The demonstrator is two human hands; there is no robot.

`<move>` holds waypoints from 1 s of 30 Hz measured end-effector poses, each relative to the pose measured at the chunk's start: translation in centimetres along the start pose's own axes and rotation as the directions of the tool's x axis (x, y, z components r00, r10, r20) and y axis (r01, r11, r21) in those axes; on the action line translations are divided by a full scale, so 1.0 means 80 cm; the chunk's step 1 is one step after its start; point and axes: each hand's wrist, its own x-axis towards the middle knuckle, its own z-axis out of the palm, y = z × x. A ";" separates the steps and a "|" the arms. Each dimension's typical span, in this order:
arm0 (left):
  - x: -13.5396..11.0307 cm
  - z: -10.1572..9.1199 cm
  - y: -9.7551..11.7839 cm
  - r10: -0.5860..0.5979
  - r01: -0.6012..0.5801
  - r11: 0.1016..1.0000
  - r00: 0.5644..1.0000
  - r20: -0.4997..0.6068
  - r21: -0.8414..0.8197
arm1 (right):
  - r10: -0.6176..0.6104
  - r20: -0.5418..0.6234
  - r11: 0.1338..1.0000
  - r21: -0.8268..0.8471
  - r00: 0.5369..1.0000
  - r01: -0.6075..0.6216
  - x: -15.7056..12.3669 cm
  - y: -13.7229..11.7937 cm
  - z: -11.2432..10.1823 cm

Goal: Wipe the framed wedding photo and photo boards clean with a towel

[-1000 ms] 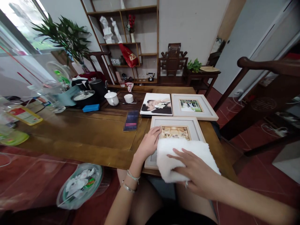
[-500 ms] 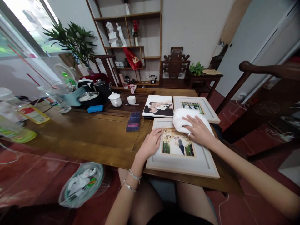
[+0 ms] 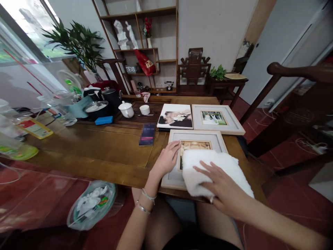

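Note:
On the near edge of the table lies a light wooden picture frame (image 3: pixel 172 175) around a wedding photo. My left hand (image 3: pixel 168 158) rests on its left side, fingers stretched and lying flat over the border. My right hand (image 3: pixel 218 184) presses a thick white cloth (image 3: pixel 226 161) onto the frame's right and lower part, its fingers spread and curved on the fabric. Most of the photo and the lower right corner are hidden under the cloth. Behind it lie a second picture frame (image 3: pixel 232 119) and a white-edged photo album or panel (image 3: pixel 174 116).
A dark phone-like object (image 3: pixel 147 134) lies left of the frames. Farther left are a white lidded cup (image 3: pixel 126 109), a small white cup (image 3: pixel 144 110), a blue block (image 3: pixel 104 120) and several bottles. A waste bin (image 3: pixel 113 194) stands below the table, a wooden chair (image 3: pixel 286 111) at right.
My right hand has drawn the white cloth from the near frame's top right toward me, down to its lower right. The rear frame's photo is uncovered. My left hand stays in place.

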 end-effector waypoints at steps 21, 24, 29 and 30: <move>-0.001 -0.001 0.001 0.021 -0.022 0.999 0.999 -0.025 -0.027 | 0.135 -0.126 0.920 -0.351 0.983 -0.171 0.087 0.095 -0.015; 0.000 -0.001 0.002 0.015 -0.016 1.000 1.000 -0.023 -0.024 | 0.150 -0.013 0.947 -0.284 0.989 -0.148 0.057 0.039 -0.011; 0.000 -0.003 0.004 0.008 -0.008 1.000 1.000 -0.001 -0.012 | 0.024 0.133 0.993 -0.118 0.991 -0.008 0.002 -0.044 -0.005; -0.001 -0.003 0.004 0.004 -0.004 1.000 1.000 0.003 -0.012 | -0.004 0.131 0.995 -0.100 0.991 0.017 -0.003 -0.051 -0.003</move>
